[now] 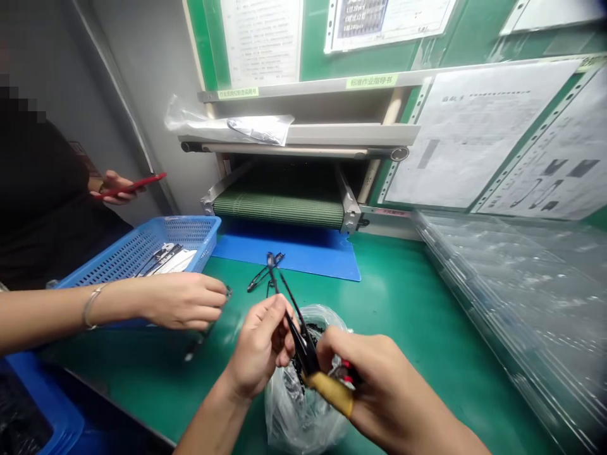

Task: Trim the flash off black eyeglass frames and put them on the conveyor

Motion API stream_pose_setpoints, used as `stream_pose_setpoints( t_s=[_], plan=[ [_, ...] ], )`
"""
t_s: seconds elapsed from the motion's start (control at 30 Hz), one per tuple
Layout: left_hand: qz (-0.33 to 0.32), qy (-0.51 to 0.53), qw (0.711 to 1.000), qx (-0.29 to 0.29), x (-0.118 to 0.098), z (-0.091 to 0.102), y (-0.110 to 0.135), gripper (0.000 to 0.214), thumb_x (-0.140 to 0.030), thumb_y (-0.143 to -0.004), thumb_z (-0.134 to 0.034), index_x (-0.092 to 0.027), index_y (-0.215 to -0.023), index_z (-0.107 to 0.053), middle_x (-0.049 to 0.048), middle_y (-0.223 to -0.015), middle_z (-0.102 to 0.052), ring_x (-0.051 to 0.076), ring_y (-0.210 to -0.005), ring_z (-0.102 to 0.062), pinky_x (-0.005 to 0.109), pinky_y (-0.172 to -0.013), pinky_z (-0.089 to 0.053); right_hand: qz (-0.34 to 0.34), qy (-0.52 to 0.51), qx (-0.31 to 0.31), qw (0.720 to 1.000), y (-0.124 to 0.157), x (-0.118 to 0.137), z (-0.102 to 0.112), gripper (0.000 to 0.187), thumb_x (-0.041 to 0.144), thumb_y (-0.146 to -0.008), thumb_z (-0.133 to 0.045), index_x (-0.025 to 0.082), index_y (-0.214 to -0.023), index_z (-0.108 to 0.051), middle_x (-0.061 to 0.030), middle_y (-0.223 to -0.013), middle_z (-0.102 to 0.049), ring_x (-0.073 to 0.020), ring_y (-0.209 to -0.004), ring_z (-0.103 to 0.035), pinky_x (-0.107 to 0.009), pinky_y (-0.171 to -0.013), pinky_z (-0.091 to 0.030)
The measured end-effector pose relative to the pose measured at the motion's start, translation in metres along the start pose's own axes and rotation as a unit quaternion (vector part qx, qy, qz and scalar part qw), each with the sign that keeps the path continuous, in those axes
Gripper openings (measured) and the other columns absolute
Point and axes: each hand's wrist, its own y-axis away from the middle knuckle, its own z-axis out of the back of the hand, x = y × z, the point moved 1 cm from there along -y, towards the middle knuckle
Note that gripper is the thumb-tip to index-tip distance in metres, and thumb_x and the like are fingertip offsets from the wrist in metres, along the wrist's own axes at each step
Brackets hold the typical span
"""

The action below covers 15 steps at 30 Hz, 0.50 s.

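Note:
My left hand (263, 341) pinches a thin black looped piece (300, 344) along one of its narrow arms, in front of me. At the piece's wider lower end, my right hand (384, 373) is closed around it. A yellow covering (334, 393) sits on a digit of that hand. Something with red parts (348, 373) shows inside the right hand, mostly hidden, and I cannot make out its kind. Below both hands stands a clear plastic bag (308, 414) with black pieces in it. More black looped pieces (265, 273) lie on the table beyond my left hand.
A co-worker's hand (184, 300) reaches in from the left, beside a blue basket (194, 230) holding parts. Another person holds a red phone (133, 188). A green conveyor belt (279, 208) ends above a blue mat (327, 253). Clear plastic trays (521, 284) are stacked right.

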Motion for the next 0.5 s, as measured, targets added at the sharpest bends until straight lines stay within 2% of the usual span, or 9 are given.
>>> stream_pose_setpoints(
  t_s=[0.1, 0.2, 0.27, 0.33, 0.4, 0.5],
  plan=[
    [0.021, 0.004, 0.999, 0.032, 0.002, -0.005, 0.004, 0.041, -0.047, -0.078, -0.066, -0.014, -0.058, -0.052, -0.0024, -0.042, -0.052, 0.002, -0.027, -0.033, 0.013, -0.029, -0.020, -0.016, -0.004, 0.073, 0.997, 0.008, 0.013, 0.016, 0.023, 0.027, -0.088, -0.063, 0.023, -0.078, -0.043, 0.0063, -0.068, -0.052, -0.0102, -0.055, -0.041, -0.019, -0.050, -0.035],
    [0.016, 0.029, 0.998, 0.045, 0.000, -0.009, 0.010, 0.042, -0.043, -0.077, -0.065, -0.016, -0.051, -0.047, -0.0042, -0.034, -0.045, 0.002, -0.026, -0.028, 0.013, -0.029, -0.018, -0.028, 0.048, 0.056, 0.997, 0.014, 0.020, 0.028, 0.016, 0.039, -0.095, -0.053, 0.024, -0.089, -0.048, 0.0025, -0.075, -0.060, -0.0134, -0.059, -0.051, -0.022, -0.053, -0.041],
    [0.011, 0.076, 0.994, 0.075, -0.003, -0.013, 0.015, 0.043, -0.042, -0.077, -0.064, -0.018, -0.048, -0.041, -0.0067, -0.030, -0.036, 0.002, -0.024, -0.023, 0.013, -0.028, -0.019, -0.017, 0.102, 0.045, 0.994, 0.016, 0.020, 0.028, 0.018, 0.038, -0.099, -0.042, 0.024, -0.089, -0.048, 0.0007, -0.075, -0.061, -0.0144, -0.058, -0.053, -0.024, -0.050, -0.041],
    [0.021, 0.129, 0.983, 0.131, -0.007, -0.017, 0.022, 0.044, -0.039, -0.079, -0.060, -0.019, -0.048, -0.036, -0.0075, -0.029, -0.031, 0.002, -0.022, -0.020, 0.013, -0.027, -0.019, 0.007, 0.143, 0.056, 0.988, 0.017, 0.019, 0.024, 0.022, 0.035, -0.101, -0.037, 0.023, -0.085, -0.047, -0.0003, -0.074, -0.060, -0.0145, -0.058, -0.054, -0.023, -0.049, -0.040],
    [0.035, 0.154, 0.971, 0.181, -0.011, -0.021, 0.030, 0.044, -0.035, -0.083, -0.055, -0.019, -0.048, -0.034, -0.0069, -0.029, -0.032, 0.002, -0.021, -0.020, 0.012, -0.026, -0.019, 0.026, 0.171, 0.064, 0.983, 0.018, 0.020, 0.019, 0.024, 0.033, -0.101, -0.037, 0.023, -0.082, -0.048, -0.0012, -0.075, -0.061, -0.0147, -0.058, -0.054, -0.022, -0.049, -0.040],
    [0.038, 0.148, 0.964, 0.218, -0.015, -0.027, 0.038, 0.044, -0.032, -0.088, -0.049, -0.018, -0.050, -0.033, -0.0060, -0.030, -0.035, 0.002, -0.022, -0.023, 0.012, -0.028, -0.021, 0.033, 0.202, 0.058, 0.977, 0.019, 0.027, 0.016, 0.022, 0.029, -0.100, -0.038, 0.022, -0.085, -0.051, -0.0021, -0.075, -0.062, -0.0148, -0.058, -0.056, -0.020, -0.049, -0.041]
  ],
)
